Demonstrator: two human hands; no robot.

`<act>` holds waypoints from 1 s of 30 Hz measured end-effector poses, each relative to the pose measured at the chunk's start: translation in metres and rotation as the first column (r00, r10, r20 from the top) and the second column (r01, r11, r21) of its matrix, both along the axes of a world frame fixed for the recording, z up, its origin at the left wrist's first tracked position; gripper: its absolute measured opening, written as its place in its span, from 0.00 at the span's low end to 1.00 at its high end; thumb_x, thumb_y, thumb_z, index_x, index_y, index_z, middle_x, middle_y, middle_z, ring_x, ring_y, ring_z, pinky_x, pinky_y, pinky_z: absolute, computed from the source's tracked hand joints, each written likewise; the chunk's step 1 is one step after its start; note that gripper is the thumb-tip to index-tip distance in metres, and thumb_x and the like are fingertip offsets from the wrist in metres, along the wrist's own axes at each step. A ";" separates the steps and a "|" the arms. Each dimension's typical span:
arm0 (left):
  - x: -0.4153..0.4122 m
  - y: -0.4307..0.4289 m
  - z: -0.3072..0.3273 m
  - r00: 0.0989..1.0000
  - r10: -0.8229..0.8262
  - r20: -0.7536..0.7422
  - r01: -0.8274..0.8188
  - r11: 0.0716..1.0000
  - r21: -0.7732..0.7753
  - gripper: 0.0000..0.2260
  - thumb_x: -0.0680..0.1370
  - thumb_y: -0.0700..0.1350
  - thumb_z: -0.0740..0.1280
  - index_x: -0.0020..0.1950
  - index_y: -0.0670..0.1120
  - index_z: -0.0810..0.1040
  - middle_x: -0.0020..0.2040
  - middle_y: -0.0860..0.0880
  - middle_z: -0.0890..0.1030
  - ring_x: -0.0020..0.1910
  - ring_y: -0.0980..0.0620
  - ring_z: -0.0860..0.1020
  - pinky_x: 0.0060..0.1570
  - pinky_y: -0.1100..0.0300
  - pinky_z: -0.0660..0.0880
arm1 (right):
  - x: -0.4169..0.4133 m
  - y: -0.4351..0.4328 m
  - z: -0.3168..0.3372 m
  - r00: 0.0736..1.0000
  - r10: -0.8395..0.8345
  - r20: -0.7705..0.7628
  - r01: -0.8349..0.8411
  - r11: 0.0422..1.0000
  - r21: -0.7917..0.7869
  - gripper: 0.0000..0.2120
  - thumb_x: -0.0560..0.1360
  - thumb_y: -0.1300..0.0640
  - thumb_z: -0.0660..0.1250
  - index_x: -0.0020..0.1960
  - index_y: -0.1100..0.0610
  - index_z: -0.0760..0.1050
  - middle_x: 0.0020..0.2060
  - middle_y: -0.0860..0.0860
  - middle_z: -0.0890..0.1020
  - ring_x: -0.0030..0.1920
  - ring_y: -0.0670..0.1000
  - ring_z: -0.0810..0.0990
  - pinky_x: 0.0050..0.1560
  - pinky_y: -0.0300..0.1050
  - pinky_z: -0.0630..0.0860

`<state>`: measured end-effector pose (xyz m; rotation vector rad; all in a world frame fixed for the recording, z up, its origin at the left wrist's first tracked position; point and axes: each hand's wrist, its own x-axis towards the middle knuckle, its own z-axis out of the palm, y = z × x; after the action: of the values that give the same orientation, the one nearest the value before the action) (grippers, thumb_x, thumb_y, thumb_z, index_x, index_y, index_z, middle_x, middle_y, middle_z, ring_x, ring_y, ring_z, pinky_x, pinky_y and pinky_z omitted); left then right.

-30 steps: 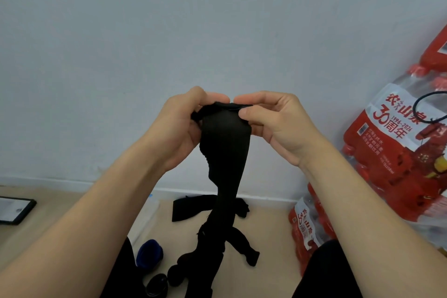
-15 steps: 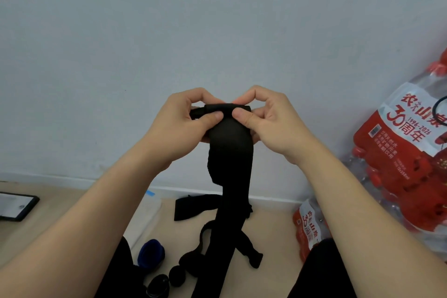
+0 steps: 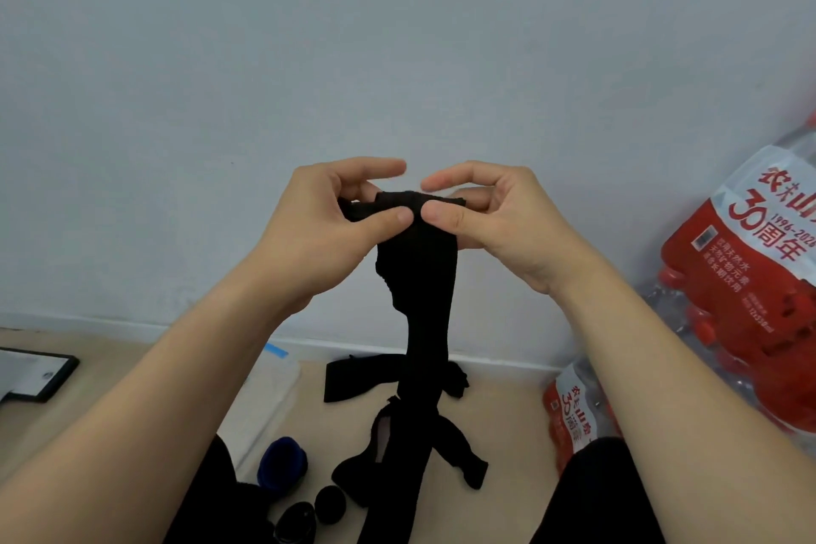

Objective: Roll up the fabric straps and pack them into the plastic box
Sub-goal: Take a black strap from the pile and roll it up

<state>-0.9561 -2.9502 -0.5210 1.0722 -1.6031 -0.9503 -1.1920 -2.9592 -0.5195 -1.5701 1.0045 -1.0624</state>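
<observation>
Your left hand (image 3: pixel 326 230): raised before the wall, thumb and curled fingers pinching the black strap (image 3: pixel 424 300) at its rolled top.
Your right hand (image 3: pixel 494 225): level with it, thumbs just beside each other, pinching the same roll.
Black strap: hangs from both hands to the floor.
Bottle pack (image 3: pixel 746 305): at your right, wrap holding red-capped bottles.
Plastic box (image 3: pixel 273 393): on the floor left of the strap; contents unclear.

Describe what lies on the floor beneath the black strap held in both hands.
Loose black straps lie there, with a blue roll and black rolls nearby. The hanging strap hides their middle.
</observation>
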 end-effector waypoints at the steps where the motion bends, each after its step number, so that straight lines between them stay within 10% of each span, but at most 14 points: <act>1: 0.000 0.000 0.000 0.999 0.017 0.036 -0.016 1.000 -0.025 0.14 0.78 0.40 0.78 0.61 0.55 0.88 0.40 0.59 0.85 0.43 0.58 0.85 0.46 0.68 0.79 | -0.001 -0.001 -0.001 1.000 -0.001 -0.012 0.001 1.000 0.017 0.13 0.75 0.53 0.81 0.58 0.51 0.86 0.50 0.59 0.90 0.53 0.60 0.90 0.59 0.60 0.86; 9: -0.002 0.008 -0.001 0.984 -0.141 0.110 0.139 0.990 0.029 0.02 0.85 0.42 0.71 0.54 0.49 0.82 0.46 0.44 0.88 0.45 0.37 0.86 0.51 0.36 0.84 | 0.010 0.008 -0.001 0.978 -0.160 -0.132 0.154 0.986 -0.059 0.10 0.74 0.67 0.80 0.46 0.54 0.85 0.42 0.54 0.90 0.41 0.54 0.90 0.38 0.44 0.84; 20: 0.009 0.011 0.000 0.992 -0.129 0.016 0.128 0.991 0.045 0.13 0.78 0.37 0.78 0.57 0.53 0.87 0.50 0.50 0.90 0.50 0.48 0.89 0.57 0.48 0.85 | 0.001 0.019 0.003 0.998 0.008 -0.066 -0.004 0.999 0.051 0.11 0.82 0.52 0.72 0.55 0.60 0.86 0.48 0.61 0.89 0.48 0.61 0.90 0.48 0.52 0.86; 24: 0.007 0.013 -0.001 0.991 -0.128 0.051 0.125 0.991 0.048 0.12 0.77 0.35 0.79 0.55 0.51 0.88 0.49 0.50 0.89 0.50 0.49 0.89 0.51 0.54 0.86 | 0.001 0.023 0.002 0.986 -0.024 -0.164 0.024 1.000 -0.002 0.04 0.83 0.61 0.73 0.54 0.57 0.87 0.45 0.58 0.90 0.47 0.60 0.91 0.47 0.50 0.86; 30: 0.000 0.019 0.004 0.963 -0.267 -0.036 0.269 0.942 0.203 0.15 0.86 0.52 0.68 0.56 0.44 0.89 0.50 0.42 0.89 0.51 0.43 0.89 0.48 0.55 0.86 | 0.004 0.027 0.005 0.976 -0.142 -0.167 0.129 0.988 -0.084 0.06 0.83 0.64 0.72 0.55 0.55 0.84 0.45 0.54 0.90 0.46 0.58 0.90 0.47 0.58 0.87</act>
<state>-0.9561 -2.9314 -0.5173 1.0009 -1.7000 -1.3257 -1.1882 -2.9324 -0.5142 -1.6946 1.2166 -1.0798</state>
